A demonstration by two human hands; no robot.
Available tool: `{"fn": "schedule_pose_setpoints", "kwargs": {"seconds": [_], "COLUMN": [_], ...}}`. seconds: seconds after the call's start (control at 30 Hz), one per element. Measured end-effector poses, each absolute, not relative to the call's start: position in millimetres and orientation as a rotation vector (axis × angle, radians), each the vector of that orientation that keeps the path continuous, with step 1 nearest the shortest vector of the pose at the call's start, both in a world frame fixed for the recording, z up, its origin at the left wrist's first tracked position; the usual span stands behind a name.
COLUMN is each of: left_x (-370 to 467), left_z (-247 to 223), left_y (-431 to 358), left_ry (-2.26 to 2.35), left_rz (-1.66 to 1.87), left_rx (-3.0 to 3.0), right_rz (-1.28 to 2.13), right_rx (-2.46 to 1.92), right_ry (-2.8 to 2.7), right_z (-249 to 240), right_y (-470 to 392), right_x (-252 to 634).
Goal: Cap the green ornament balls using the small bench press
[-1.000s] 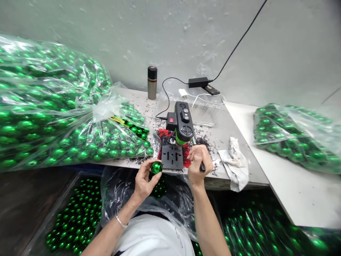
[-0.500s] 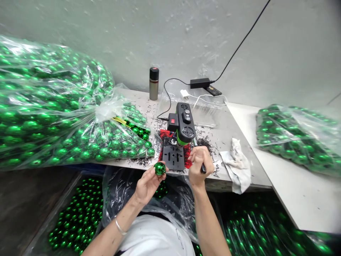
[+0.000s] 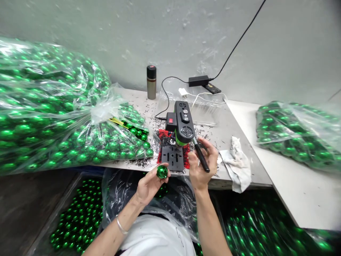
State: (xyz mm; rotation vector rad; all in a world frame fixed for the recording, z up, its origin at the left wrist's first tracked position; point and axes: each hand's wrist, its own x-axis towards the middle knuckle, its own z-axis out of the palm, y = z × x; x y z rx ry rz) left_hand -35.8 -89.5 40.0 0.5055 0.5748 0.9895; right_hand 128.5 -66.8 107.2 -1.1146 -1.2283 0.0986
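A shiny green ball (image 3: 162, 171) is held in the fingertips of my left hand (image 3: 150, 185), just in front of the table edge. My right hand (image 3: 202, 167) has its fingers spread behind and around the black lever handle (image 3: 201, 156), without a closed grip on it. That lever comes off a small black press machine (image 3: 184, 121) with a red switch. Under the machine's head is a slotted black base plate (image 3: 173, 159), lying on a red mat (image 3: 187, 161) strewn with small black bits.
Large clear bags of green balls (image 3: 53, 113) fill the left; another bag (image 3: 295, 135) lies on the right table. A bottle (image 3: 151, 83), power adapter (image 3: 199, 81) and crumpled cloth (image 3: 236, 165) are around the machine. Below are containers of green balls (image 3: 77, 213).
My right hand has opened from its fist around the lever handle, leaving more of the handle exposed. The ball in my left hand has moved slightly right and turned.
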Motion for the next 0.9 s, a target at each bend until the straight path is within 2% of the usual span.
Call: {"fn": "schedule_pose_setpoints", "kwargs": {"seconds": [0.2,0.4,0.63,0.9], "left_x": [-32.4,-14.3,8.1,16.7], "left_z": [39.2,28.7,5.1,1.7], "left_y": [-85.8,-90.7,-106.8,-110.0], "left_ry": [0.557,0.541,0.551,0.696], "left_rz": [0.93,0.743,0.505,0.427], "left_rx": [0.476,0.475,0.432,0.496], "right_rz": [0.408,0.317,0.417,0.527], "right_rx": [-1.407,-1.502,-1.727,-1.792], "right_ry": [-1.233,-1.492,-1.246,-1.103], "right_z": [75.7,38.2,5.0,1.8], "right_y": [-109.0,-160.0,-180.2,-187.5], "right_x": [126.7,116.0,125.9,135.7]}}
